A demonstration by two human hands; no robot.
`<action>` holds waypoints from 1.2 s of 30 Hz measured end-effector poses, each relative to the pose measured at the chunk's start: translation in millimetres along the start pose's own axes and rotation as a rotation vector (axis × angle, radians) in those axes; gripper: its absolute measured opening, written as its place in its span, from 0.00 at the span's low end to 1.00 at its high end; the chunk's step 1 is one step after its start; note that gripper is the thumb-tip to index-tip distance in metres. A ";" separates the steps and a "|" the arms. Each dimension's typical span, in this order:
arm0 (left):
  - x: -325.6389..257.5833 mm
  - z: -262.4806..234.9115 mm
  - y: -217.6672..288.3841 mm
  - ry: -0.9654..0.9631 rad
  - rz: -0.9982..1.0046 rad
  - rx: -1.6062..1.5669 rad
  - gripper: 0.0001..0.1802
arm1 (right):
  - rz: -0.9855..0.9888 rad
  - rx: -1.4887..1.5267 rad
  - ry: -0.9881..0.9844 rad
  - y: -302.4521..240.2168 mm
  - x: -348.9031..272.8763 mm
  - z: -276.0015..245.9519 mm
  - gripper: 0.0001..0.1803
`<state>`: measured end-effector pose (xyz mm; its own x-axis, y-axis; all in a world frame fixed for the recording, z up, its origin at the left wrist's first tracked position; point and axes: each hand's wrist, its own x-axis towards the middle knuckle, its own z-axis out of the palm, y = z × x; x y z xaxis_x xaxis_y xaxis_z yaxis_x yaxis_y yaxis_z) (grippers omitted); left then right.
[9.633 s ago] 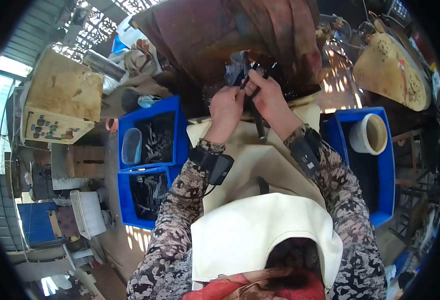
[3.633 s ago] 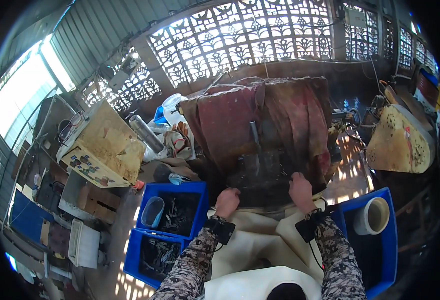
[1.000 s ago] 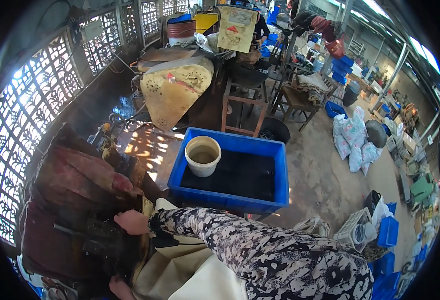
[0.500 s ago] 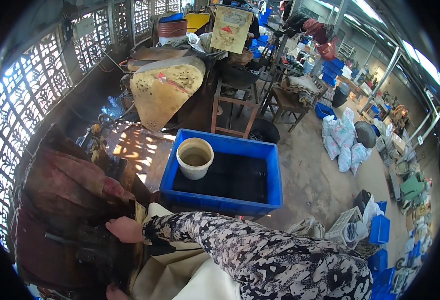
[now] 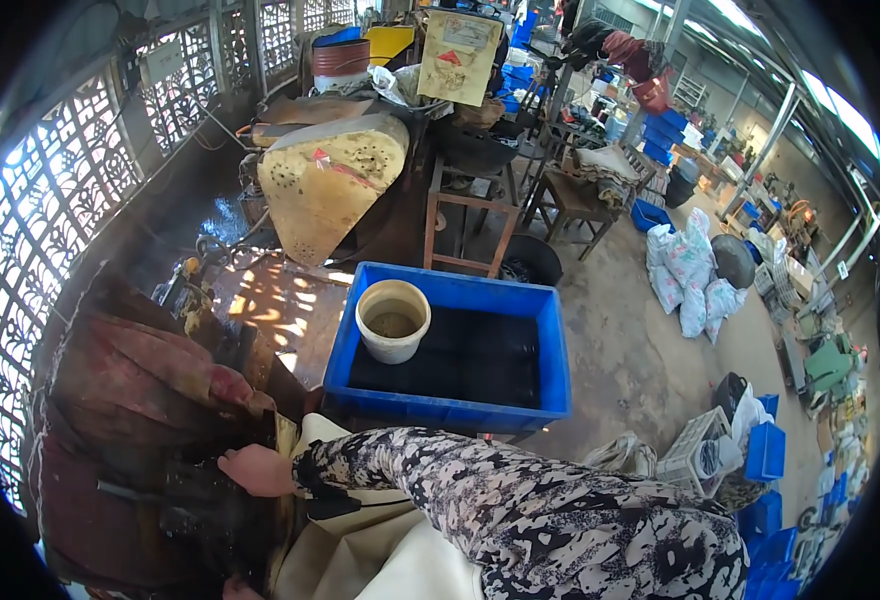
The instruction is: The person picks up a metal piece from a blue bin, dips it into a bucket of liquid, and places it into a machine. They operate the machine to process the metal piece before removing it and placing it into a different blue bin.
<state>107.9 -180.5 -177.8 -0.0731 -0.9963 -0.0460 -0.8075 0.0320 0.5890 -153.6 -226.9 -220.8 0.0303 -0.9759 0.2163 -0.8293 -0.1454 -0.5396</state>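
Observation:
My right hand (image 5: pixel 258 470), in a black-and-cream patterned sleeve (image 5: pixel 520 480), reaches over the near edge of a dark, dirty machine housing at the lower left. Its fingers look curled in, and whatever they hold is lost in the shadow. Just a small part of my left hand (image 5: pixel 241 590) shows at the bottom edge, beside the same housing; its fingers are hidden. Dark red cloth (image 5: pixel 150 360) drapes over the housing. A dark rod-like part (image 5: pixel 125 490) lies inside, left of my right hand. Pale cream sheeting, like an apron (image 5: pixel 360 560), spreads below my right forearm.
Ahead stands a blue tub (image 5: pixel 450 408) of dark liquid, with a cream bucket (image 5: pixel 393 345) in it. Beyond are a yellowish machine guard (image 5: pixel 330 190) and a metal stand (image 5: pixel 470 203). White sacks (image 5: pixel 685 270) and a white crate (image 5: pixel 688 455) sit on the right. Lattice windows line the left.
The whole view has shifted very slightly. Both hands stay at nearly the same places by the housing, and the tub and bucket stand as before.

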 end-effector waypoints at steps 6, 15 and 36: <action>-3.4 0.8 -2.7 0.042 0.009 0.069 0.17 | -0.006 0.002 -0.007 -1.7 0.6 -8.8 0.22; 18.9 11.6 -87.1 0.124 -0.093 0.103 0.13 | 0.176 0.147 0.090 -14.6 34.3 21.9 0.09; -16.1 15.8 -30.7 0.178 -0.072 0.211 0.11 | -0.213 0.278 0.259 -162.2 161.2 -27.0 0.16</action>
<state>124.6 -164.2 -207.8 0.0781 -0.9944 0.0713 -0.9120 -0.0423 0.4079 -29.2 -356.2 -76.5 0.0143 -0.8513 0.5246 -0.6367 -0.4123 -0.6517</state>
